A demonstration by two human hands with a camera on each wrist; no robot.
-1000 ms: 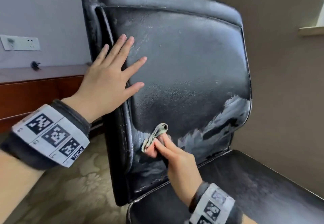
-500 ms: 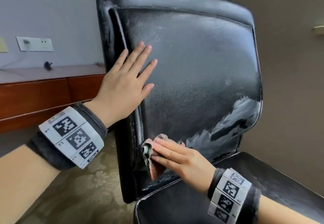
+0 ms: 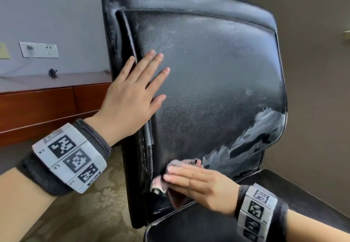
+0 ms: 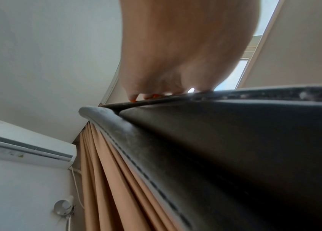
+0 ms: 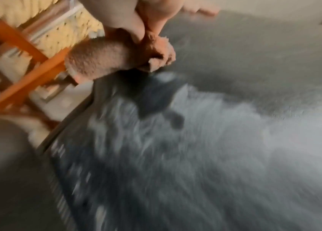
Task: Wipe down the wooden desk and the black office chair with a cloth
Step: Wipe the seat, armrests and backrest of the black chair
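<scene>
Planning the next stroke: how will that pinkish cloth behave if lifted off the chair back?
Probably floppy: the cloth bunches and sags under the right hand. Likely light, since flat fingers pin it to the chair back.

Cloth (image 3: 186, 163) mostly hidden under right hand (image 3: 200, 185). Chair (image 3: 208, 90) seat cut off at bottom edge. Right wrist view motion-blurred.

My right hand (image 5: 153, 14) presses the brownish cloth (image 5: 99, 62) onto the dusty black chair (image 5: 195, 148); everything looks blurred.
</scene>
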